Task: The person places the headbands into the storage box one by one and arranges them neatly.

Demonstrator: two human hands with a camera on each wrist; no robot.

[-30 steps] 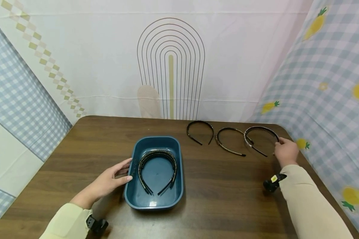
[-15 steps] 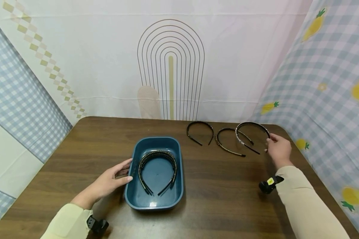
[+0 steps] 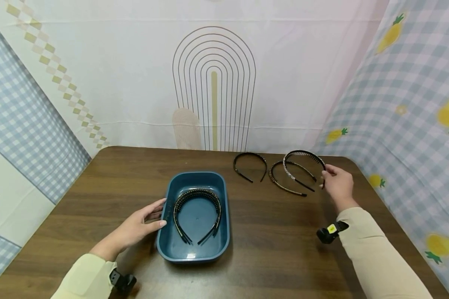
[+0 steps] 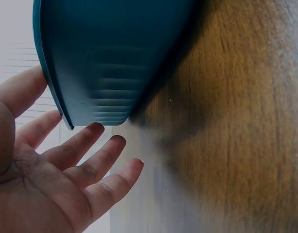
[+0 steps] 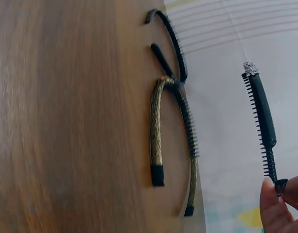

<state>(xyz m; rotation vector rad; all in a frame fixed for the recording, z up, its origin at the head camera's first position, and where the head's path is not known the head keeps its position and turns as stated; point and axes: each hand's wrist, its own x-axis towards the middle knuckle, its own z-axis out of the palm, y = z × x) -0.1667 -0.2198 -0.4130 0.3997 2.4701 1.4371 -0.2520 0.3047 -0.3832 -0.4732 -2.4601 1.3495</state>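
My right hand (image 3: 338, 185) pinches one end of a black toothed headband with a silvery glittery section (image 3: 289, 169). It is off the table, and in the right wrist view this headband (image 5: 262, 109) is seen edge-on above the thumb tip. Beneath it on the table lies a gold-and-black headband (image 3: 286, 189), partly overlapped in the head view. A thin black headband (image 3: 250, 153) lies to its left. My left hand (image 3: 140, 224) touches the left rim of a blue plastic bin (image 3: 226, 224) with spread, relaxed fingers. Several dark beaded headbands (image 3: 197, 192) lie nested inside the bin.
The brown wooden table (image 3: 269, 249) ends at a white patterned cloth (image 3: 284, 83) behind. A checked cloth (image 3: 408, 137) hangs close along the right side, and another checked cloth (image 3: 30, 99) hangs at the left.
My right hand has carried the silvery headband leftward and slightly up, from beside the gold one to over it. The left hand and the bin have stayed in place.
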